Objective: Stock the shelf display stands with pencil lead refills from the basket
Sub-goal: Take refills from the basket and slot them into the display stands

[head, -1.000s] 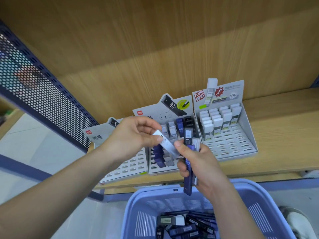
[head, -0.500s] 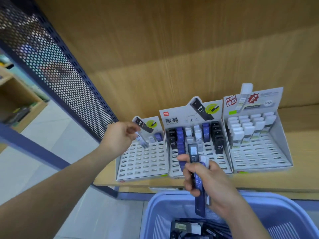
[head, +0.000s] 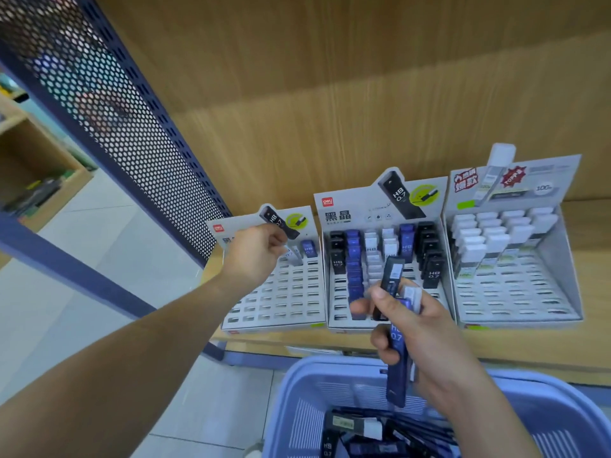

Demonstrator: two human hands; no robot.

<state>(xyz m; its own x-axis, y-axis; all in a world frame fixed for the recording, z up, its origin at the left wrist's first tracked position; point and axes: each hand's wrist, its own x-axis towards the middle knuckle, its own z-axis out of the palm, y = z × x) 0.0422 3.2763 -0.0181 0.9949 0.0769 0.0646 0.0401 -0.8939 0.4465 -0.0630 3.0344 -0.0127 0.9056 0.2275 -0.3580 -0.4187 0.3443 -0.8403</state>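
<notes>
Lettering "HB 0.7" ran in white down the dark blue refill [head: 397, 365] that the right hand [head: 420, 335] gripped in a bundle. Its long axis was near vertical and its lower end hung over the basket [head: 297, 395]. In the same curled fingers a black refill [head: 392, 280] stuck upward with a pale label, too blurred to read, and a white-capped refill [head: 413, 295] sat beside it. The left hand [head: 253, 256], fingers curled, pinched the upper end of a pale refill [head: 290, 254] marked "0.7". This stood about upright in the back row of the left display stand [head: 281, 300], near a blue refill [head: 308, 248]. That stand and the middle display stand [head: 350, 206] were grey card with slotted grid faces, each bearing a red "deli" logo and a pictured "HB 0.7" tube; the middle header also read "黑晶". The right display stand [head: 515, 300] showed "100" and a red burst, with white-capped refills in its back rows. All three stood on a wood-grain shelf [head: 568, 352]. The basket was light blue ribbed plastic, with more dark refills lying flat inside.
</notes>
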